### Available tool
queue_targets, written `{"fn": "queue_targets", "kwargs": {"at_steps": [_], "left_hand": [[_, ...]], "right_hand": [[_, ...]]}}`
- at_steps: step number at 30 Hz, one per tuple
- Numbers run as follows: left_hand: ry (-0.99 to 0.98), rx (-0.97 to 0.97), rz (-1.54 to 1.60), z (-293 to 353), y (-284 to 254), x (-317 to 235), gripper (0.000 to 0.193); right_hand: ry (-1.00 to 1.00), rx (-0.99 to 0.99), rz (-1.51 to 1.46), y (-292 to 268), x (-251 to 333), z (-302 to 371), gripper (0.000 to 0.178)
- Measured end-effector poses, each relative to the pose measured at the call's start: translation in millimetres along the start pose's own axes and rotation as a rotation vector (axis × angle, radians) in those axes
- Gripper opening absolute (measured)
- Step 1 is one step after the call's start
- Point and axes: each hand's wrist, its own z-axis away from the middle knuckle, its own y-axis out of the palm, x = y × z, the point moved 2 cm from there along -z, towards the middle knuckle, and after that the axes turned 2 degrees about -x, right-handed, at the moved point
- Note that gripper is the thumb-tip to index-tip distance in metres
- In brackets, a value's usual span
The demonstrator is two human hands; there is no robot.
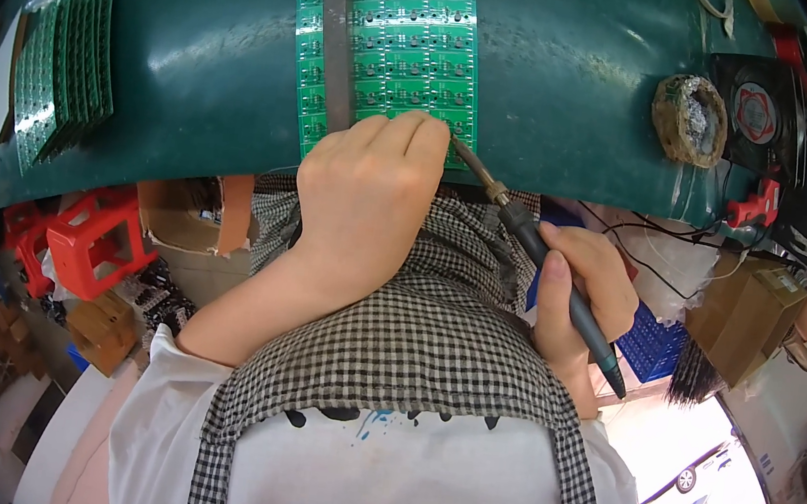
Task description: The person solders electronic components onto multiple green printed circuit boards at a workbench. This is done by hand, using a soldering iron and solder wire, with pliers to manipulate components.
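Note:
A panel of green circuit boards (404,41) lies at the near edge of the green tabletop (218,38), with a flat grey bar (336,32) across its left part. My left hand (367,182) rests over the panel's near end, fingers curled under and closed; whatever they hold is hidden. In my right hand (593,280) is a soldering iron (520,224), gripped by its dark handle. Its tip points up and left to the panel's near right corner, close beside my left fingers. I cannot tell whether the tip touches the board.
Several green board panels (68,75) stand in a row at the left. To the right are a round brown holder with silvery material (687,121), a black fan-like unit (758,109) and a red-handled tool (756,205). Below the table are red stools (92,244), cardboard boxes (743,319) and a blue crate (652,348).

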Motion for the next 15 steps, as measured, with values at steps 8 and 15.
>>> {"fn": "queue_targets", "kwargs": {"at_steps": [8,15], "left_hand": [[0.004,0.0,-0.014,-0.4,-0.7,0.0,0.008],[-0.011,0.046,0.001,-2.4,-4.4,-1.9,0.009]], "right_hand": [[0.047,0.026,-0.008,1.5,3.5,-3.3,0.015],[-0.02,0.016,0.051,-0.8,3.4,-0.2,0.018]]}}
